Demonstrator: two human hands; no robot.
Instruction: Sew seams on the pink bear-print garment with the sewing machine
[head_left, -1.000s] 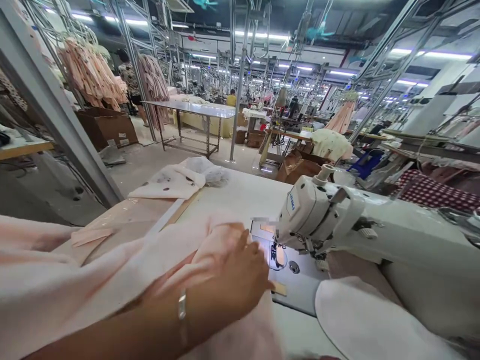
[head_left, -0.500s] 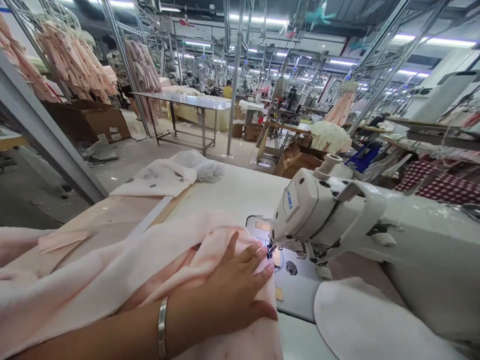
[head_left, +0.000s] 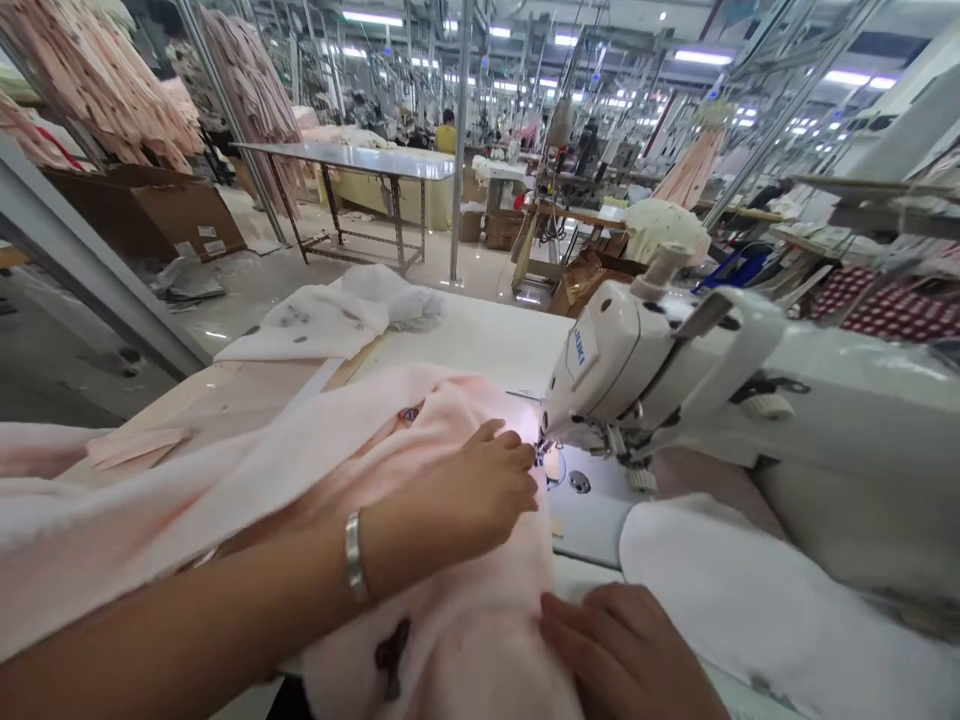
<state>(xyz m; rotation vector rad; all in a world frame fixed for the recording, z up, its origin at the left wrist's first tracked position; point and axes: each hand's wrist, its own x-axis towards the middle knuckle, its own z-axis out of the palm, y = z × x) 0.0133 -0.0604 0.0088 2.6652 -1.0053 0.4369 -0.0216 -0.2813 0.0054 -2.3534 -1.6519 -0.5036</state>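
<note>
A pale pink cloth (head_left: pixel 322 450) lay in folds across the near left and middle of a white tabletop (head_left: pixel 487 330), its right edge running up to the needle area of a white sewing machine (head_left: pixel 607 345). A dark mark (head_left: pixel 391 655) showed on the near part of the cloth.

The left hand (head_left: pixel 469 495), with a silver bracelet (head_left: pixel 354 555) at its wrist, lay on top of the cloth. Its fingers were bent and close together, their tips just left of the needle area; whether they pinched the cloth or only pressed it could not be told. The right hand (head_left: pixel 634 645) was nearer, at the cloth's right edge, its fingers close together and touching that edge; its thumb was hidden, so its grip could not be told.

A white piece of fabric (head_left: pixel 697 570) lay to the right, beyond the right hand. On the far left of the tabletop was a spotted cloth (head_left: pixel 315 325). Farther off stood a metal table (head_left: pixel 360 158), with a cardboard box (head_left: pixel 150 210) to its left.
</note>
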